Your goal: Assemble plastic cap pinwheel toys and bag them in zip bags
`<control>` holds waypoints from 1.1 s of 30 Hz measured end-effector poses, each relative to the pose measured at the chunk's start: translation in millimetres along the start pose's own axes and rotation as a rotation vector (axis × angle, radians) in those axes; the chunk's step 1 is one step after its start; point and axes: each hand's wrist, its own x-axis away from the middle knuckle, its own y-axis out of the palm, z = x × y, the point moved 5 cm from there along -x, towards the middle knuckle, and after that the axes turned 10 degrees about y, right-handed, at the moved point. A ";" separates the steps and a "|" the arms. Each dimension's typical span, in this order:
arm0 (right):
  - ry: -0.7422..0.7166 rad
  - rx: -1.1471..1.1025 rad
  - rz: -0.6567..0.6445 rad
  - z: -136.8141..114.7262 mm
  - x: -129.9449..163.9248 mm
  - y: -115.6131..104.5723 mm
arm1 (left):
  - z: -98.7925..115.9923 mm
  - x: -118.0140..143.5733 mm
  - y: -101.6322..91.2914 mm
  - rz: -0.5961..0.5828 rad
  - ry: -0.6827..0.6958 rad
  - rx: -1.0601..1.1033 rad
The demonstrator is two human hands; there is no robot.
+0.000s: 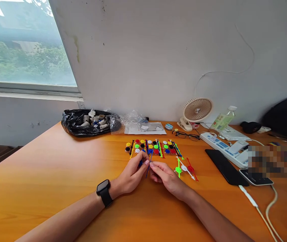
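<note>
2 hands meet; left hand and right hand fingers pinch blue stick.

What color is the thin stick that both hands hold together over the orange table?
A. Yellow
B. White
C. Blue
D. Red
C. The stick pinched between the fingertips of the left hand and the right hand is blue; the red, white and green sticks with discs lie untouched on the table to the right.
</note>
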 end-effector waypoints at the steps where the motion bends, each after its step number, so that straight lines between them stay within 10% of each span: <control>1: 0.001 0.000 0.011 0.3 -0.1 -0.2 | -0.8 0.0 0.4 0.002 0.002 -0.001; 23: -0.008 -0.051 -0.002 2.1 -1.9 -0.4 | 11.1 -1.9 -0.6 -0.226 0.298 -0.507; 33: -0.116 0.004 0.264 -2.8 -3.6 -28.5 | -5.7 2.9 -6.9 0.012 0.147 -0.355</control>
